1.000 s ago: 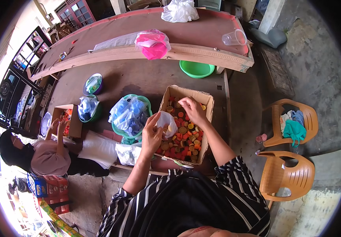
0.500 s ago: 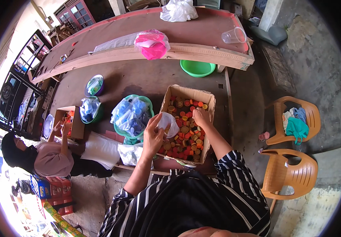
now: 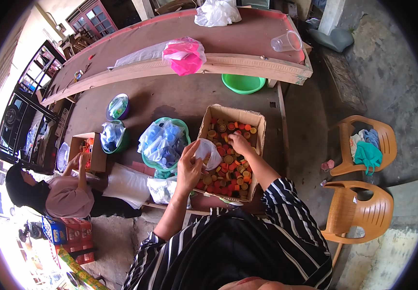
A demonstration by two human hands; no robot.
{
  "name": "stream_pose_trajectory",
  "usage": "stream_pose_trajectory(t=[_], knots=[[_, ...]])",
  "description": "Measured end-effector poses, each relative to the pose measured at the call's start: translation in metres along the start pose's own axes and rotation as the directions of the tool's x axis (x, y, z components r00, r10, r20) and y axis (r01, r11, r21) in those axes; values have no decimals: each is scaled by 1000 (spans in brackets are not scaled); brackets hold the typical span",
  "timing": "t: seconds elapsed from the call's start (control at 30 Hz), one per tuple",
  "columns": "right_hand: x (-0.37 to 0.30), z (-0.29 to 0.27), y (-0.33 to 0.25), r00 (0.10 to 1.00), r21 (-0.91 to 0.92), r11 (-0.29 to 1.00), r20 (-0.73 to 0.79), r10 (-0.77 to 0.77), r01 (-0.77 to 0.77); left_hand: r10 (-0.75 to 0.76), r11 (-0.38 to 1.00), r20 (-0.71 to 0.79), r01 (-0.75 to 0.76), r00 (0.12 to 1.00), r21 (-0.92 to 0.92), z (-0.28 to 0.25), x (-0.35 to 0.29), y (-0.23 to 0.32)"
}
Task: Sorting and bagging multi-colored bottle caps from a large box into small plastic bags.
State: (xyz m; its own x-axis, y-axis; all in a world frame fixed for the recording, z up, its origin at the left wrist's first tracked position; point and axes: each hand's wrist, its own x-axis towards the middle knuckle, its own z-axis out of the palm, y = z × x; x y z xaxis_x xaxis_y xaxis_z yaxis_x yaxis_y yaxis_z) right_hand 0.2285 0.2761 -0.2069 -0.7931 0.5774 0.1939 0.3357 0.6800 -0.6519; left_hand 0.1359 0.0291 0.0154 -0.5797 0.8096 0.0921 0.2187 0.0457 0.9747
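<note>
My left hand [image 3: 188, 169] is closed on the rim of a small clear plastic bag [image 3: 211, 151], which hangs over the left side of a cardboard box [image 3: 240, 114]. A few yellowish pieces show faintly in the bag. Loose red, orange and yellow-brown bottle caps [image 3: 226, 180] cover the bottom of the box. Reaching in from the right, my right hand [image 3: 241, 144] has its fingers bent down among the caps. Its fingertips are partly hidden, so what they pinch cannot be made out.
Left of the box stands a green basin [image 3: 187, 133] heaped with bagged blue caps [image 3: 163, 140]. Plastic sheets [image 3: 126, 186] lie nearer me. Farther left a co-worker [image 3: 68, 195] handles things over another box [image 3: 97, 162]. A raised wooden shelf [image 3: 238, 63] spans the back; plastic chairs [image 3: 354, 212] stand right.
My right hand has shifted slightly left and toward the middle of the box, over other caps. My left hand still holds the bag. The whole view has shifted a little.
</note>
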Motion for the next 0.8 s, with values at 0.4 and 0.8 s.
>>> stream_pose_trajectory(t=[0.4,0.8], knots=[[-12,-23,-27,984,-158,987,170,50,-23,20,1000,-41,-20,999,17,-2,-4,-2],[-18,-133,-197,952,428,852,-84,-295,302,-32,999,-17,31,999,-24,3,2,1]])
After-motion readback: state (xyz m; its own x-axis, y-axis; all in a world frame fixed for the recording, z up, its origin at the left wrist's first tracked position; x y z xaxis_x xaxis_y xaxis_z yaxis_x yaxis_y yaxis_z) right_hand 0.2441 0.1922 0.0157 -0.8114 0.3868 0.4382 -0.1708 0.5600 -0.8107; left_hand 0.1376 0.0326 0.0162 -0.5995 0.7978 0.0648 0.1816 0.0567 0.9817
